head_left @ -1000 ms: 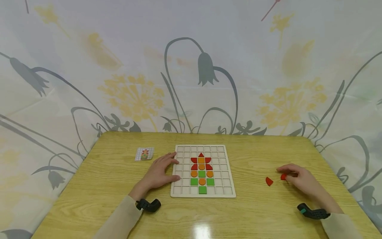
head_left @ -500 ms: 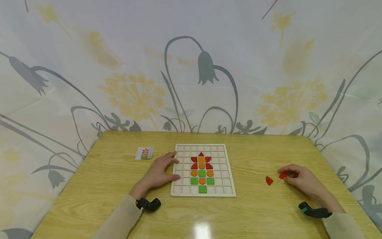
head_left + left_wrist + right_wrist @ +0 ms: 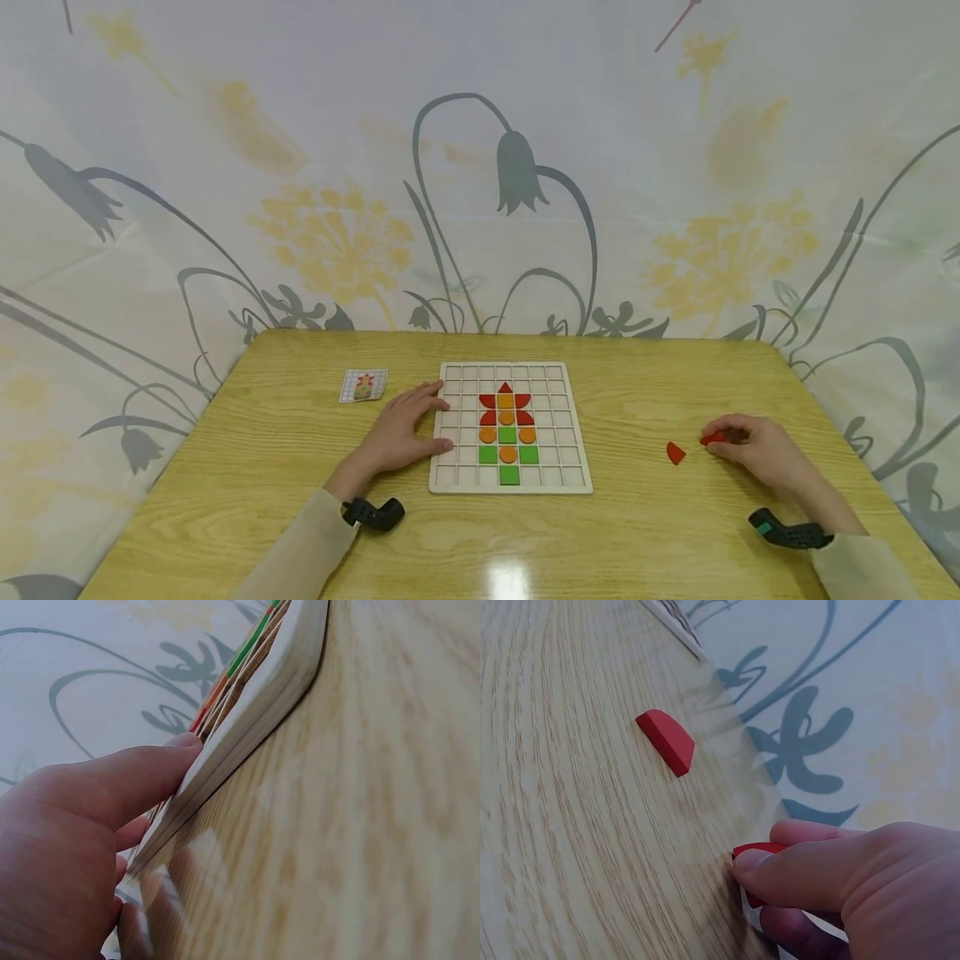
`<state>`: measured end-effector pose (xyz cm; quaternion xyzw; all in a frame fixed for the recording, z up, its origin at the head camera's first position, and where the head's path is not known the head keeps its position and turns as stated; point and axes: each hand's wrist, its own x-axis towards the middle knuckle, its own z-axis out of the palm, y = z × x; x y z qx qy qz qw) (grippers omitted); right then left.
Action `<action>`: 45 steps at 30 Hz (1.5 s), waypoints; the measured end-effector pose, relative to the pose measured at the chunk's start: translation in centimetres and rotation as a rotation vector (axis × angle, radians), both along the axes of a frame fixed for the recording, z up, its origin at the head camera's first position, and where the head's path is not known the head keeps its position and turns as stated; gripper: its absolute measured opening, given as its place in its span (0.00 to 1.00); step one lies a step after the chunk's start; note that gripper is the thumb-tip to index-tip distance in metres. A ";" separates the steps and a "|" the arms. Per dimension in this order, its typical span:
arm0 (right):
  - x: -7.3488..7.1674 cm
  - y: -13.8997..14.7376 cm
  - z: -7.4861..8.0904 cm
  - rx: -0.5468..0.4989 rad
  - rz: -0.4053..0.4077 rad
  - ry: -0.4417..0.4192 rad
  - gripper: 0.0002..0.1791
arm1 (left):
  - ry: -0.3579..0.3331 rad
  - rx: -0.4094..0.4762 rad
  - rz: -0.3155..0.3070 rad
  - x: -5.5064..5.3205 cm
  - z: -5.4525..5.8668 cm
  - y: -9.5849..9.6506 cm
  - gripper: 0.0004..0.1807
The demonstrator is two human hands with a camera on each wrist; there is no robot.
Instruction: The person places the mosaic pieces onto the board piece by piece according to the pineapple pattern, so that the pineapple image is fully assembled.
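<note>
A white gridded board [image 3: 547, 467] lies mid-table, bearing a flower-like figure of green squares [image 3: 509, 475], orange pieces [image 3: 508, 455] and red pieces [image 3: 488, 417]. Along its left edge rests my left hand [image 3: 397, 429], fingers spread; in the left wrist view the thumb [image 3: 161, 761] touches the board's rim. Over at the right, my right hand [image 3: 761, 450] pinches a red quarter-circle tile [image 3: 759, 847] between thumb and fingers, which partly hide it. Just left of that hand, a second red quarter-circle tile [image 3: 676, 453] lies loose on the wood.
A small pattern card [image 3: 363, 386] with a matching flower picture lies beyond my left hand, left of the board. The wooden table [image 3: 630, 533] meets a floral-printed cloth [image 3: 637, 250] at its back and sides.
The red tile in my right hand has tilted flatter and shifted slightly away from me, now further between the fingers. My left hand and the board stay in place.
</note>
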<state>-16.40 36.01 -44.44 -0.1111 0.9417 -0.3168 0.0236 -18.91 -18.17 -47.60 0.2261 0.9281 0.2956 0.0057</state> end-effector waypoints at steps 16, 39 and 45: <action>0.2 -3.9 0.4 -0.055 0.054 0.154 0.11 | 0.008 0.003 0.007 0.2 0.0 0.0 0.30; 0.6 -14.2 -1.1 -0.389 0.280 0.050 0.06 | 0.022 0.010 -0.003 0.2 0.1 0.1 0.30; 0.9 -16.2 -1.6 -0.374 0.332 0.039 0.04 | 0.025 0.011 -0.009 0.2 0.2 0.1 0.30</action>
